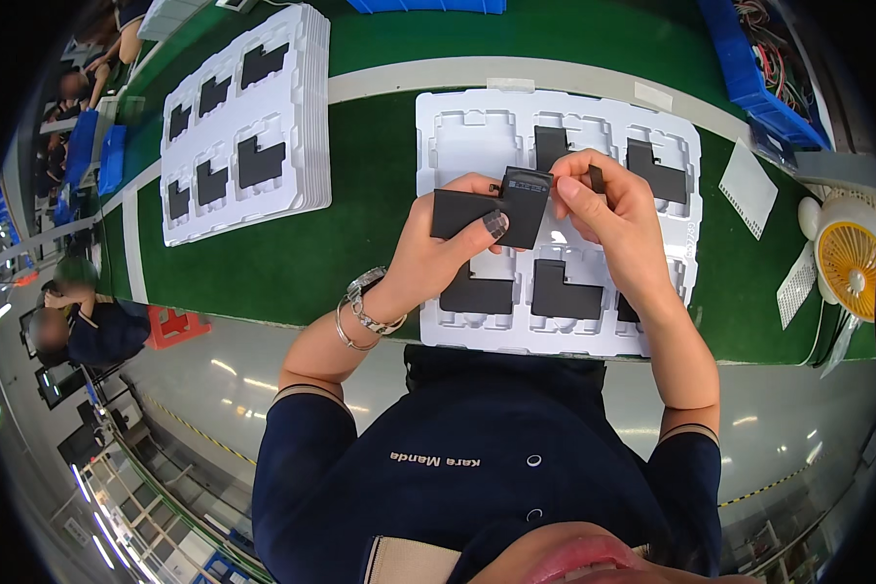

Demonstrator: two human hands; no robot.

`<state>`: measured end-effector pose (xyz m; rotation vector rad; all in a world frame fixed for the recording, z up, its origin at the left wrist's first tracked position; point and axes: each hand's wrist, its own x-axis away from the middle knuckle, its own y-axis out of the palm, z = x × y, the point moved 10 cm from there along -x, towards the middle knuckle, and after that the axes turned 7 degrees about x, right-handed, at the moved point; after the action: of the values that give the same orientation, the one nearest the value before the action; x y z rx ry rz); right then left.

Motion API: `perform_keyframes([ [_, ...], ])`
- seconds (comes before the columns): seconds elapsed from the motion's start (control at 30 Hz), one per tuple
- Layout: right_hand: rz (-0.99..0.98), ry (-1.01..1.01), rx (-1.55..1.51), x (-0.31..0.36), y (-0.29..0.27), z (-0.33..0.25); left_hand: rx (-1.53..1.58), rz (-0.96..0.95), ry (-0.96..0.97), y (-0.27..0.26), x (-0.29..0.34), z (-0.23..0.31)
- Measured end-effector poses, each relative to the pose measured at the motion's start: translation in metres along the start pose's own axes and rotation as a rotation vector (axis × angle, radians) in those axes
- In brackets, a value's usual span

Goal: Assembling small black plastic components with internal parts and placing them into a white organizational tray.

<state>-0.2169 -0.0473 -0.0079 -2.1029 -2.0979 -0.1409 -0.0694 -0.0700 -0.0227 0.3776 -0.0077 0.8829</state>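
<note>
My left hand (448, 234) holds a flat black L-shaped battery (528, 214), thumb on its face and fingers behind it. My right hand (613, 209) is closed in a pinch at the battery's right edge. A small dark piece (596, 178) shows among its fingers; whether it is gripped there is unclear. Below both hands lies a white moulded tray (472, 141) with several more black L-shaped batteries in its pockets. One of them (566, 292) sits at the front middle, another (657, 170) at the back right. The back left pocket is bare.
A stack of white trays (311, 117) stands left on the green table (370, 146), batteries in its top tray. At right are a blue bin (740, 68) of cables, a white sheet (748, 190) and a small fan (847, 258). Other people work far left.
</note>
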Motion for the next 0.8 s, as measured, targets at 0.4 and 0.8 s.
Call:
perform_keyframes([
  [0.4,0.002,0.021,0.008,0.004,0.0,-0.006,-0.013,0.008,-0.016,0.003,0.002,-0.004],
  [0.8,0.045,-0.066,0.074,0.003,-0.004,-0.013,-0.012,-0.151,0.014,0.015,0.002,0.006],
])
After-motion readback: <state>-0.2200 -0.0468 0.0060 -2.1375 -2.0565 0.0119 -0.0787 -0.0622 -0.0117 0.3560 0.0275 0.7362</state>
